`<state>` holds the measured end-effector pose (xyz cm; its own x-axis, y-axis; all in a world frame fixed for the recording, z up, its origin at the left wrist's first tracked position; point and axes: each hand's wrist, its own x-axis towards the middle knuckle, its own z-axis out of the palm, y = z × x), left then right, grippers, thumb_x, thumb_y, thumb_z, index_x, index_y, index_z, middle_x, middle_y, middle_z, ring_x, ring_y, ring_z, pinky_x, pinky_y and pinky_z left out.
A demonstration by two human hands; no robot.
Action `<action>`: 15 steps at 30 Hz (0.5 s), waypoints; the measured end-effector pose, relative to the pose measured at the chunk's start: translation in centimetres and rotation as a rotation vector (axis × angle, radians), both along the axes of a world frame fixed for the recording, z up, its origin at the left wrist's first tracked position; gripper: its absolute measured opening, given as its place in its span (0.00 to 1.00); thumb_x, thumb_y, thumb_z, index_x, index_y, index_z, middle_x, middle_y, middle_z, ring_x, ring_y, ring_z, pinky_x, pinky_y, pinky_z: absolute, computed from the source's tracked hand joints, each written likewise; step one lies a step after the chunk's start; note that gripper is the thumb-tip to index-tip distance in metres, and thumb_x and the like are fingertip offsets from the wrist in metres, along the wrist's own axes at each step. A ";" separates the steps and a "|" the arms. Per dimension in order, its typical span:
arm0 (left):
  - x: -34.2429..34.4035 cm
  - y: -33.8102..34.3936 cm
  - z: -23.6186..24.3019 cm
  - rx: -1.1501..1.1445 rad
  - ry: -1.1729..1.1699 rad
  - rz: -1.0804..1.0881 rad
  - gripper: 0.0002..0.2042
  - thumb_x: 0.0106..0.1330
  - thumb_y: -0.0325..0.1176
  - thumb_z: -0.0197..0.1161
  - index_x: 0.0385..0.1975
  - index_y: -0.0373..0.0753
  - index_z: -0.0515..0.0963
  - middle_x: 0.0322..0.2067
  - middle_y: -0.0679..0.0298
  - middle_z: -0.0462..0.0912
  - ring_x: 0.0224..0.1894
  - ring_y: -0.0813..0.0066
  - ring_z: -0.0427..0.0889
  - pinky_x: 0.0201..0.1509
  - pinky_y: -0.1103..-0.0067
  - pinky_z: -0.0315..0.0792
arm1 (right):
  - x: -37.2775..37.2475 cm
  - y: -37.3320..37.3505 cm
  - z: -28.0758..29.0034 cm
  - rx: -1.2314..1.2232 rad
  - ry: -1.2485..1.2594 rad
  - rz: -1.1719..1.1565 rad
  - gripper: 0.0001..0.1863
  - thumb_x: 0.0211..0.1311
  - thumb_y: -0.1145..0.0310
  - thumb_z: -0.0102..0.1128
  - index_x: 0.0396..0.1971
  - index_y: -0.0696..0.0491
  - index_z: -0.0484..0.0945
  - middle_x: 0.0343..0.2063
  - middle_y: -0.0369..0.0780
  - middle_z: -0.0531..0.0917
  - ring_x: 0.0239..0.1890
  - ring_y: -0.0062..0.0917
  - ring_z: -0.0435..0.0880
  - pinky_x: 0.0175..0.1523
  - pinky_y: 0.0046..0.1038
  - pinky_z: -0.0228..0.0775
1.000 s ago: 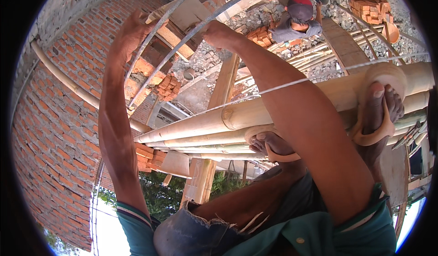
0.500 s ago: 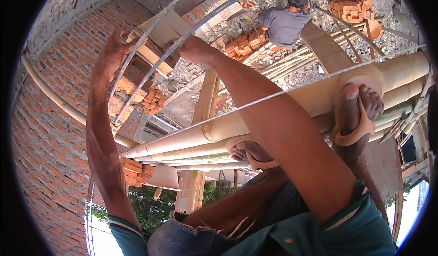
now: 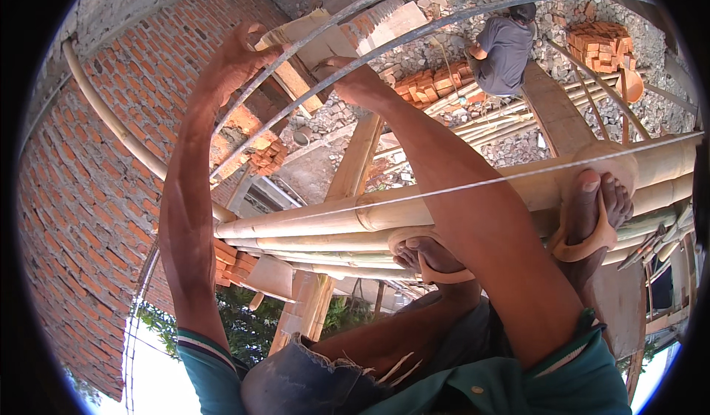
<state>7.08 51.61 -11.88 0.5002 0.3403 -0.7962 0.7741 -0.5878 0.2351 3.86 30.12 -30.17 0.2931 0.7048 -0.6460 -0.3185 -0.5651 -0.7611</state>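
Both my arms reach forward past two long grey metal bars point(image 3: 414, 34), which curve across the view. My left hand point(image 3: 231, 66) is at the far left, thumb and fingers apart, beside the end of a wooden board point(image 3: 298, 83). Whether it touches the board cannot be made out. My right hand point(image 3: 356, 83) is on the board's other side, close to the lower bar. Its fingers are curled together, and what they hold, if anything, is hidden. A pale flat panel point(image 3: 314, 45) lies between the hands.
My sandalled feet point(image 3: 436, 256) stand on bamboo poles point(image 3: 325, 219), with a taut white string point(image 3: 473, 190) above them. A brick wall point(image 3: 96, 215) rises at left. Below are rubble, brick stacks point(image 3: 600, 45), a plank point(image 3: 558, 115) and a crouching person point(image 3: 504, 54).
The view has shifted, so the scene sits further right and the bamboo lower. My left hand's fingers now reach more to the right. The person below has turned, with an arm now visible.
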 end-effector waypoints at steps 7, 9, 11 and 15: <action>0.2 -0.3 -0.5 0.070 -0.035 -0.113 0.37 0.55 0.49 0.78 0.60 0.33 0.72 0.43 0.53 0.83 0.40 0.68 0.85 0.40 0.71 0.81 | 0.4 -0.3 -0.5 -0.006 0.009 0.124 0.14 0.71 0.65 0.51 0.50 0.49 0.81 0.48 0.41 0.84 0.44 0.33 0.83 0.49 0.29 0.76; 0.0 -0.1 -0.6 0.004 0.018 -0.017 0.38 0.56 0.48 0.76 0.61 0.28 0.72 0.35 0.51 0.85 0.33 0.69 0.83 0.39 0.71 0.76 | 0.6 -0.5 -0.4 0.017 -0.017 0.131 0.13 0.70 0.67 0.51 0.49 0.49 0.80 0.49 0.42 0.83 0.46 0.34 0.82 0.50 0.30 0.76; -0.1 0.0 -0.6 0.028 0.013 -0.039 0.39 0.54 0.49 0.77 0.60 0.28 0.73 0.40 0.48 0.85 0.37 0.66 0.85 0.43 0.69 0.76 | 0.3 -0.5 -0.7 0.046 -0.047 0.140 0.12 0.69 0.68 0.50 0.48 0.49 0.80 0.50 0.42 0.82 0.48 0.35 0.81 0.51 0.31 0.77; -0.2 -0.1 -0.6 0.023 -0.040 -0.048 0.39 0.53 0.50 0.77 0.60 0.28 0.73 0.46 0.46 0.84 0.45 0.61 0.86 0.52 0.67 0.76 | -0.8 -0.4 -2.3 0.180 -0.149 0.179 0.11 0.68 0.71 0.50 0.45 0.49 0.80 0.51 0.43 0.80 0.51 0.37 0.80 0.52 0.33 0.77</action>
<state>6.89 51.52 -12.53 0.5478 0.3328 -0.7676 0.7349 -0.6298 0.2514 3.10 29.70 -32.52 0.2358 0.8534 -0.4649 -0.1026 -0.4538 -0.8852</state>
